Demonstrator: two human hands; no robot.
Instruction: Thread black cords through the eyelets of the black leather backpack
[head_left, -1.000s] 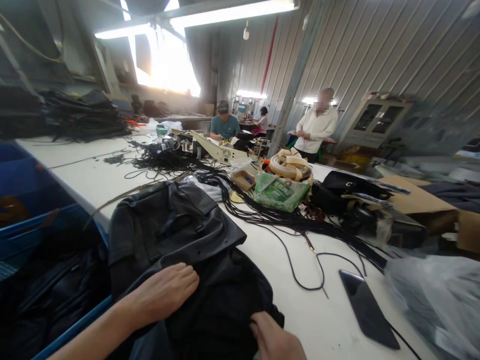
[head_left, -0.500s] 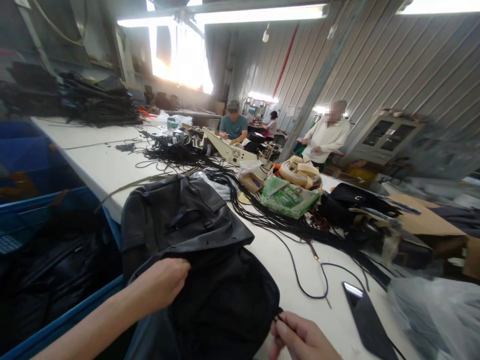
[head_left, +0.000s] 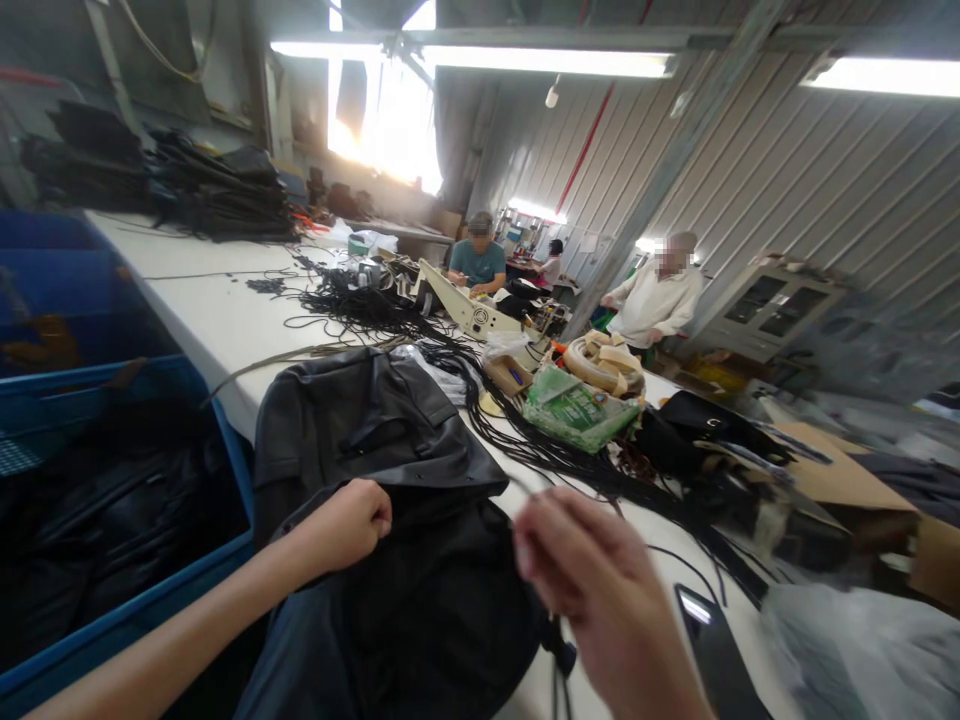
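Observation:
A black backpack-like bag (head_left: 356,405) lies on the white table in front of me, its dark opening facing me. My left hand (head_left: 349,522) is closed on the bag's rim, just below a flap edge with small eyelets. Raised over the bag's right side is my right hand (head_left: 600,585), somewhat blurred, its fingertips pinched around a thin dark cord (head_left: 556,688). The cord hangs below this hand, beside a small dark toggle-like piece (head_left: 568,655) at the bag's edge.
A blue crate (head_left: 229,440) with black material stands at left. Bundled black cords (head_left: 525,445), a green packet (head_left: 577,408) and tape rolls (head_left: 600,360) lie beyond the bag. A phone (head_left: 720,650) and clear plastic (head_left: 862,640) are at right. Several people work farther back.
My right hand has risen from the bag's lower right edge, drawing the cord upward. My left hand stays on the rim. The view has shifted slightly.

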